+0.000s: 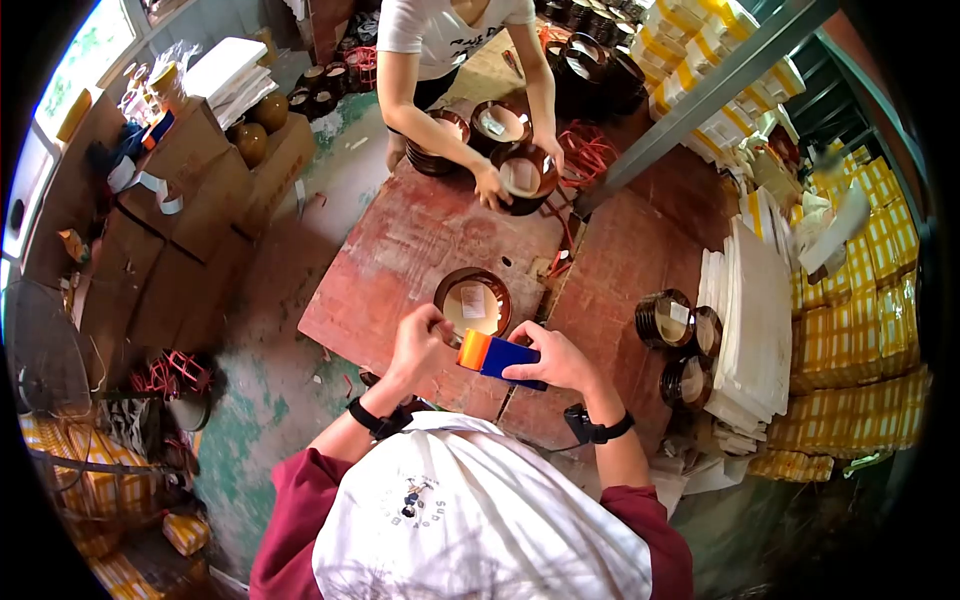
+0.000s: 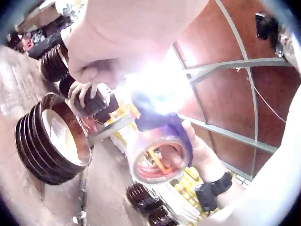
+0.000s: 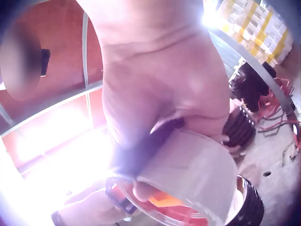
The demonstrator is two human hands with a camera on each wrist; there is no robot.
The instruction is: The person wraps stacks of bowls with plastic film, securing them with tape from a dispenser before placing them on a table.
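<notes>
My right hand (image 1: 565, 362) grips a blue and orange tape dispenser (image 1: 512, 364) holding a wide roll of tape. In the left wrist view the roll (image 2: 160, 160) faces the camera; in the right wrist view clear tape (image 3: 197, 165) lies just under the right hand (image 3: 164, 84). Left of the dispenser, my left hand (image 1: 420, 345) has its fingers curled; whether any tape lies between them cannot be seen. Just beyond both hands stands a stack of dark-rimmed bowls (image 1: 504, 300) with a pale paper (image 1: 472, 301) inside the top one.
Across the red-brown table (image 1: 385, 250), another person (image 1: 440, 50) handles bowl stacks (image 1: 525, 178). More stacks (image 1: 662, 318) stand at right beside white sheets (image 1: 745, 320) and yellow-strapped boxes (image 1: 860, 330). A grey post (image 1: 700, 100) rises at the table's far right; cartons (image 1: 180, 190) stand at left.
</notes>
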